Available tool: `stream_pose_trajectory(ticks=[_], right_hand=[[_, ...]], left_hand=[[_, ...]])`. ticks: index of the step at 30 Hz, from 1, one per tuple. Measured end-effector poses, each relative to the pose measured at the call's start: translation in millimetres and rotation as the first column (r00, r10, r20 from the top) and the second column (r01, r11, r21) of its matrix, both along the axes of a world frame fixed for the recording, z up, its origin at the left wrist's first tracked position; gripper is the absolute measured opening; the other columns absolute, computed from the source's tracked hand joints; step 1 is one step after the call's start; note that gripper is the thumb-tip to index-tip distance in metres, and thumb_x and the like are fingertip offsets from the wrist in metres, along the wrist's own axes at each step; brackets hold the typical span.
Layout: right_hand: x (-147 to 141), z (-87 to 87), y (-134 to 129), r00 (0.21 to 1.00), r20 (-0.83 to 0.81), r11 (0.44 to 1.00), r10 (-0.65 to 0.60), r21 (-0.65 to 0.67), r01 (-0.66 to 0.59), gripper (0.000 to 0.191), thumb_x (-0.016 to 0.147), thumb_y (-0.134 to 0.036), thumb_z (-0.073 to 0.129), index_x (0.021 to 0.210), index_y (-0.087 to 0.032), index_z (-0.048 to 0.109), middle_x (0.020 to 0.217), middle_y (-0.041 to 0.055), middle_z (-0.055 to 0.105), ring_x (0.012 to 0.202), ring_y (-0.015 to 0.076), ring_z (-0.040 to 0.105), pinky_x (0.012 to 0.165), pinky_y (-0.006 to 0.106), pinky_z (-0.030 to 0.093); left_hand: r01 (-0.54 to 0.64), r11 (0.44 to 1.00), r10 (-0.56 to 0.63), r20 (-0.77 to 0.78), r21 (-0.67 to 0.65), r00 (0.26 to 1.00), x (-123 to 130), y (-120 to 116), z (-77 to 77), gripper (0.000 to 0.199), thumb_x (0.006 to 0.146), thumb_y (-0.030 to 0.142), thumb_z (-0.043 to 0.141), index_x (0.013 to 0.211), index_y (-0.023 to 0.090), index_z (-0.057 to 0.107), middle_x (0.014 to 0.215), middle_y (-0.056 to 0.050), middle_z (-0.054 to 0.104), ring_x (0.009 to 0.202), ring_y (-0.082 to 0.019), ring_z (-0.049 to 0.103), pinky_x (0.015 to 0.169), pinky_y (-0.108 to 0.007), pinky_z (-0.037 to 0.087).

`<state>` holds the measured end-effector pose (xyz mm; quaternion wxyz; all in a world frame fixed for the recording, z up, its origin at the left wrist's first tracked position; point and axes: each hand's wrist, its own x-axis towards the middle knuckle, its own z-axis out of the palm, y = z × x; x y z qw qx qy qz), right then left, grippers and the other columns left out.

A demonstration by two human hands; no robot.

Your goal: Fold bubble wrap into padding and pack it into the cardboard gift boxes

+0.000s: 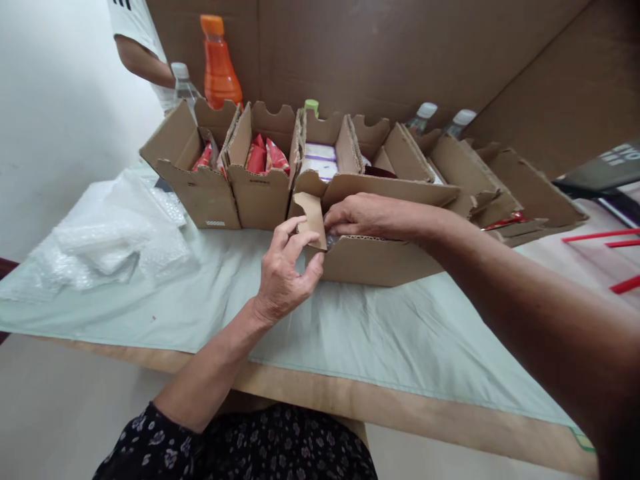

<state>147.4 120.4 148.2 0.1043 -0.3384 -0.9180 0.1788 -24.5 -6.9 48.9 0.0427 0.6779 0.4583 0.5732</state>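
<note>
A long cardboard box [385, 261] lies in front of a row of upright cardboard bins. At its left end my left hand [290, 267] grips a raised cardboard flap [314, 223] between thumb and fingers. My right hand [357, 217] reaches into the box just right of that flap, its fingers bent downward over something clear and shiny. Its fingertips are hidden inside, so what they touch cannot be made out.
Behind stand bins with red packets [257, 159] and white-purple packs [321, 160]. Bubble wrap [120, 233] is heaped at left. An orange bottle [220, 70] and clear bottles rise behind the bins. Another person's arm [145, 63] shows at upper left. Red strips [625, 285] lie at right.
</note>
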Motion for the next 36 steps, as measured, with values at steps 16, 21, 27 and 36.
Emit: stream_pose_trajectory(ticks=[16, 21, 27, 36], right_hand=[[100, 29.9, -120, 0.687, -0.665, 0.799, -0.295, 0.223, 0.559, 0.016, 0.098, -0.031, 0.065, 0.1, -0.03, 0.08, 0.118, 0.0052, 0.077, 0.115, 0.0292, 0.072, 0.105, 0.047, 0.055], [159, -52.5, -132, 0.179, -0.85, 0.544, -0.496, -0.142, 0.827, 0.025, 0.083, -0.029, 0.074, 0.108, -0.027, 0.078, 0.115, 0.0111, 0.076, 0.115, 0.0341, 0.071, 0.102, 0.051, 0.054], [135, -103.6, -104, 0.337, -0.698, 0.726, -0.632, -0.382, 0.572, 0.044, 0.072, -0.042, 0.074, 0.11, -0.021, 0.066, 0.11, 0.0087, 0.074, 0.103, 0.0267, 0.068, 0.087, 0.041, 0.058], [103, -118.8, -197, 0.363, -0.7, 0.723, -0.615, -0.315, 0.615, 0.039, 0.086, -0.048, 0.074, 0.113, -0.022, 0.067, 0.115, 0.0106, 0.076, 0.11, 0.0312, 0.07, 0.098, 0.049, 0.054]], left_hand=[[0.146, 0.989, -0.134, 0.236, -0.032, 0.962, 3, 2, -16.7, 0.081, 0.091, 0.028, 0.067, 0.162, 0.031, 0.028, 0.155, -0.015, 0.051, 0.111, -0.022, 0.07, 0.094, -0.039, 0.06], [0.274, 0.922, -0.171, 0.348, -0.273, 0.922, 10, 9, -26.2, 0.074, 0.092, 0.03, 0.068, 0.158, 0.027, 0.036, 0.154, -0.017, 0.053, 0.131, -0.028, 0.064, 0.106, -0.046, 0.057], [0.395, 0.841, -0.256, 0.371, -0.371, 0.893, 30, 5, -11.8, 0.068, 0.083, 0.026, 0.069, 0.147, 0.022, 0.048, 0.141, -0.015, 0.063, 0.131, -0.03, 0.062, 0.11, -0.051, 0.053], [0.214, 0.867, -0.059, 0.335, -0.449, 0.94, 20, -90, -18.6, 0.062, 0.084, 0.036, 0.076, 0.141, 0.02, 0.055, 0.142, -0.015, 0.064, 0.143, -0.035, 0.054, 0.127, -0.056, 0.035]])
